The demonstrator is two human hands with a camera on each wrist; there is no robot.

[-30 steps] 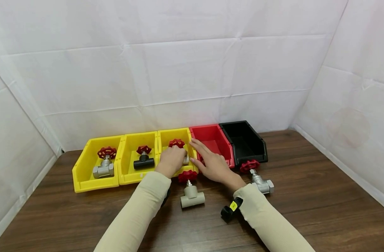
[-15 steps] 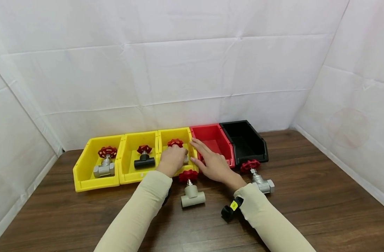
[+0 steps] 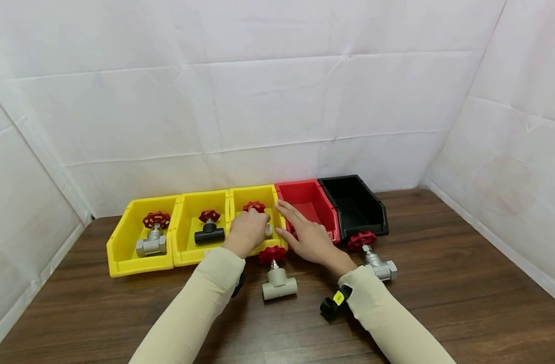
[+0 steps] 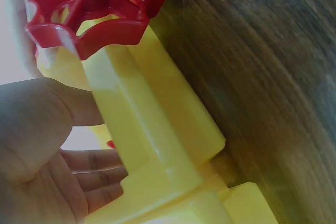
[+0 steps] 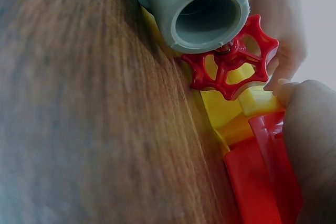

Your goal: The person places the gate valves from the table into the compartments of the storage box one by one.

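Observation:
My left hand (image 3: 247, 230) reaches down into the third yellow bin (image 3: 236, 193), its fingers curled at a gate valve (image 3: 254, 206) with a red handwheel and a pale body. The hand covers most of that valve. In the left wrist view, the fingers (image 4: 97, 169) show behind the bin's front wall. My right hand (image 3: 308, 238) lies with straight fingers along that bin's right wall, beside the red bin (image 3: 300, 189). Just in front of the bins, a beige tee-bodied gate valve (image 3: 279, 285) with a red handwheel sits on the table, between the two forearms.
Two more yellow bins stand at left, one holding a silver valve (image 3: 152, 242), the other a black valve (image 3: 209, 233). A black bin (image 3: 361, 212) stands right of the red one. Another silver valve (image 3: 378, 264) lies beside the right forearm. White sheeting (image 3: 268, 101) encloses the table (image 3: 464, 283).
The left hand shifts very slightly inside the third yellow bin, and the valve under it tilts a little. The right hand stays in place.

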